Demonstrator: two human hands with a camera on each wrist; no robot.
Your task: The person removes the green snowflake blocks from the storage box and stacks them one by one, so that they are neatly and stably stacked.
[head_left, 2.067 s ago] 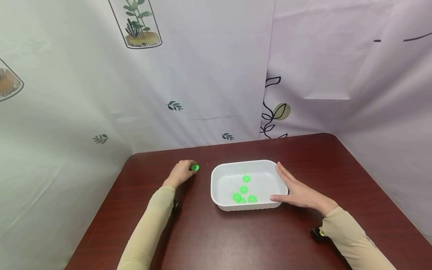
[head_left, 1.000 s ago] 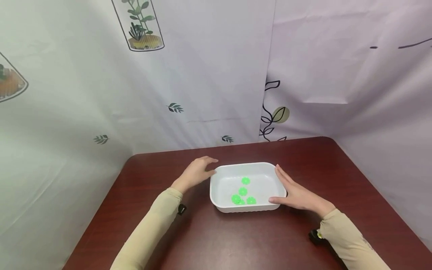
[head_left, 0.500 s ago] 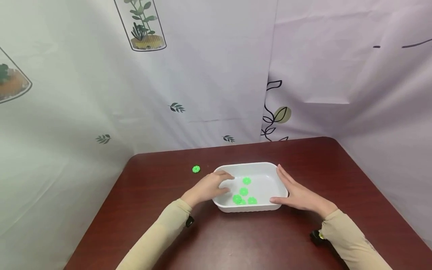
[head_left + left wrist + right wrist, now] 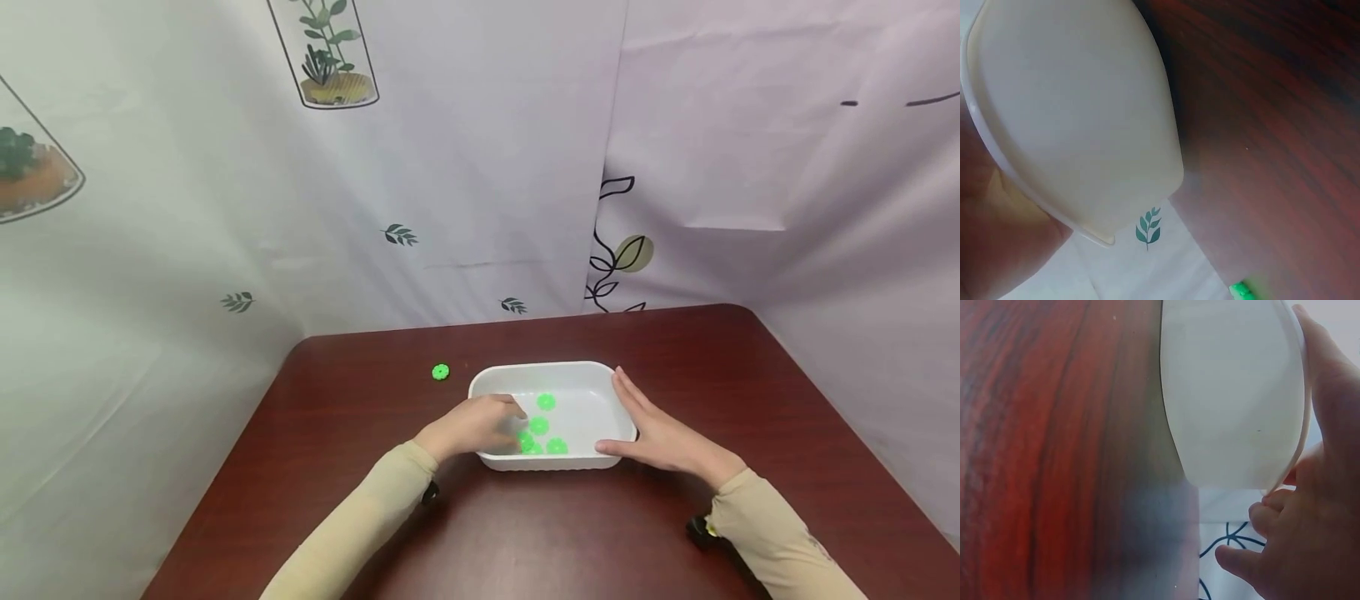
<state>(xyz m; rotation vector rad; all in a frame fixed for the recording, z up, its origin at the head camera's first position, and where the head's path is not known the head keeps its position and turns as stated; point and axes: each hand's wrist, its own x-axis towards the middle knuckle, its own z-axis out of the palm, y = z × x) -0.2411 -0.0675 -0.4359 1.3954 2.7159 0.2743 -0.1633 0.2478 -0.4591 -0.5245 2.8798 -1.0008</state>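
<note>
A white rectangular dish (image 4: pixel 588 463) sits on the table, with several small green flower-shaped pieces (image 4: pixel 546 402) on its bottom. My right hand (image 4: pixel 663 437) holds its right end, thumb at the front rim and fingers at the back corner. My left hand (image 4: pixel 476 427) reaches over the dish's left rim, with fingers bent and thumb apart from them. The left thumb tip lies right at a cluster of green pieces (image 4: pixel 526 442). One more green flower piece (image 4: pixel 440 372) lies on the table, left of the dish. The left fingertips are hidden in the left wrist view.
The dark red table (image 4: pixel 570 533) has rounded back corners. A pale printed cloth (image 4: pixel 480 167) hangs behind and beside it. Black wrist devices (image 4: pixel 701 532) show below the sleeves.
My left hand has let go of a green flower piece on the table, then moved right over the rim and down into the dish. My right hand has stayed at the dish.
</note>
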